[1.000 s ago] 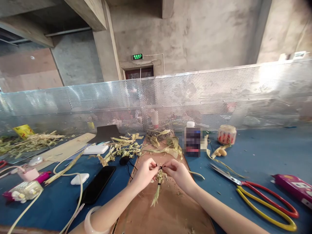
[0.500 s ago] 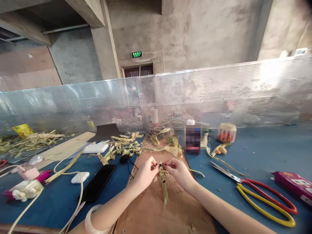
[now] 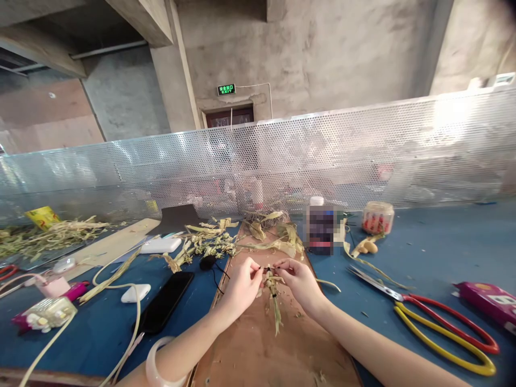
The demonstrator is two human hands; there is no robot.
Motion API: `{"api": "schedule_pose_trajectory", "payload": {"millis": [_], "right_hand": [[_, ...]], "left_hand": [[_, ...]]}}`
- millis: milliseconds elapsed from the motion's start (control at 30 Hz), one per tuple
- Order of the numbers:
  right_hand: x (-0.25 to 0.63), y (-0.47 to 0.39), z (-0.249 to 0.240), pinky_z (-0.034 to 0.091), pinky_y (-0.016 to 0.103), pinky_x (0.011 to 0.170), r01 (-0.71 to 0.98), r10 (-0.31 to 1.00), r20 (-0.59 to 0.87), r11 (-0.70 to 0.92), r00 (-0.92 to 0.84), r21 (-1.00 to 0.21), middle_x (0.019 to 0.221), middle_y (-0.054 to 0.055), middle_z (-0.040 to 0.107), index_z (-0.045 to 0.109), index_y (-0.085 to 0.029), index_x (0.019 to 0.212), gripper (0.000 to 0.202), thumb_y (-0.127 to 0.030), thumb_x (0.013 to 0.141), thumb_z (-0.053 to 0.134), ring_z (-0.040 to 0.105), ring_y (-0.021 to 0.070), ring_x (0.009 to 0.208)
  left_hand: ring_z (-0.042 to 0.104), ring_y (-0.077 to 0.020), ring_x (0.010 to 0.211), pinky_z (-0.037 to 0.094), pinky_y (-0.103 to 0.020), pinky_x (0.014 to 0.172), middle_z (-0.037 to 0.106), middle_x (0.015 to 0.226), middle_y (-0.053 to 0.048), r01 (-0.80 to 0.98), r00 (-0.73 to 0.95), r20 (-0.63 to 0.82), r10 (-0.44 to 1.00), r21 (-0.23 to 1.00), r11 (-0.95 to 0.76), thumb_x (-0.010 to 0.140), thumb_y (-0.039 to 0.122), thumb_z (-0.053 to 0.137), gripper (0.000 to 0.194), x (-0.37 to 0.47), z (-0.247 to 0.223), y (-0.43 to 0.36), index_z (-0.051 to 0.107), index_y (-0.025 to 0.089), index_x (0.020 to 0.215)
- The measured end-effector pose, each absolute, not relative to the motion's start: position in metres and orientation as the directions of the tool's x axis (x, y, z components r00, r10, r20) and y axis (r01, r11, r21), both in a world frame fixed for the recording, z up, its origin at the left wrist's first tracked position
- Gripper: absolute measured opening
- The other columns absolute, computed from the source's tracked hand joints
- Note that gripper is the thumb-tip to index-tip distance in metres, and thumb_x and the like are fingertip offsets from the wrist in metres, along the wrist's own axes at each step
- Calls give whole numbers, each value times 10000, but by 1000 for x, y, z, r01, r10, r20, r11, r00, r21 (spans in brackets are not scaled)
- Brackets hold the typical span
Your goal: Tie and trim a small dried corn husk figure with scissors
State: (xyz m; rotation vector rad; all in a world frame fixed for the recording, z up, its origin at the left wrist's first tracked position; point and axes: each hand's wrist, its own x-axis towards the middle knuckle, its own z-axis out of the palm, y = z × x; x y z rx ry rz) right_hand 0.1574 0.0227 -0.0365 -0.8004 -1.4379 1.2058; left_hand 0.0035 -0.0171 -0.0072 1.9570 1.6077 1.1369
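At the near edge of the blue worktop (image 3: 407,247), a brown board (image 3: 258,349) runs inward. Over its middle, the left hand (image 3: 242,285) and right hand (image 3: 301,285) pinch a thin black tie (image 3: 268,269) between fingertips, at the top of a small dried-leaf bundle (image 3: 276,309); whether the bundle touches the board, I cannot tell. Left of the board lies a black phone (image 3: 167,302); to the right, open scissors (image 3: 403,297). Dried leaves (image 3: 282,239) cover the board's far end. A jar (image 3: 378,217) stands near the worktop's far edge, along which a perforated metal screen (image 3: 278,156) rises. Beyond are a bare concrete wall (image 3: 342,59), a dark doorway (image 3: 229,117) and a lit green exit sign (image 3: 226,90).
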Motion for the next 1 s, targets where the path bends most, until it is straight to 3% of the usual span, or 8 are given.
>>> {"api": "schedule_pose_trajectory", "payload": {"millis": [133,233,333,500,600,700,833,1000], "right_hand": [[161,23,-34,461,306,742,-133,915,301,274,-268,-952,884,54,638,549,-186,689,112,-293,682,581,589,176,821],[166,23,-31,459,311,752,-148,898,243,202,-366,-968,844,36,636,522,-188,717,82,-238,666,563,600,165,796],[173,23,-26,451,305,703,-42,894,182,181,-409,-983,795,14,622,502,-191,790,124,-174,670,476,594,152,752],[179,27,-19,402,272,641,281,859,311,442,-407,-852,815,12,595,512,-194,874,167,-319,776,461,529,131,696],[179,32,-21,346,252,568,369,786,358,571,-504,-733,663,-16,548,505,-200,742,280,-436,839,389,471,115,598],[178,38,-23,289,246,528,386,754,375,617,-539,-686,557,-41,459,450,-205,623,343,-447,853,372,406,103,542],[177,38,-23,278,238,520,350,735,388,630,-556,-693,540,-49,426,426,-204,601,343,-406,869,355,385,98,536],[177,31,-19,303,232,523,292,716,399,633,-573,-716,549,-45,449,428,-204,591,364,-417,875,349,406,98,542]], "left_hand": [[564,-150,534,377,-242,496,586,593,-2,620,46,365,930,719,-313,818,342,442,176,1,-9,-15,458,192,727],[525,-127,429,374,-234,455,535,527,37,581,96,315,944,753,-310,822,350,438,174,0,-9,-14,446,197,739],[489,-113,367,366,-229,429,495,485,63,566,135,286,949,764,-311,820,362,447,184,1,-8,-14,432,202,729],[510,-122,404,386,-230,449,481,470,70,544,166,261,951,780,-310,811,386,467,203,3,-6,-15,432,206,726],[502,-118,406,380,-226,449,469,468,75,537,180,254,950,784,-312,811,390,469,205,4,-6,-16,425,208,728],[500,-110,413,372,-220,448,479,509,70,536,197,246,949,783,-314,811,385,469,188,4,-8,-15,445,206,759],[503,-110,448,357,-220,452,513,580,48,577,197,269,943,746,-333,817,410,452,212,3,-7,-15,485,202,796],[469,-123,427,321,-226,446,449,475,57,652,216,272,938,675,-346,841,460,384,291,3,-2,-16,502,206,762]]}}
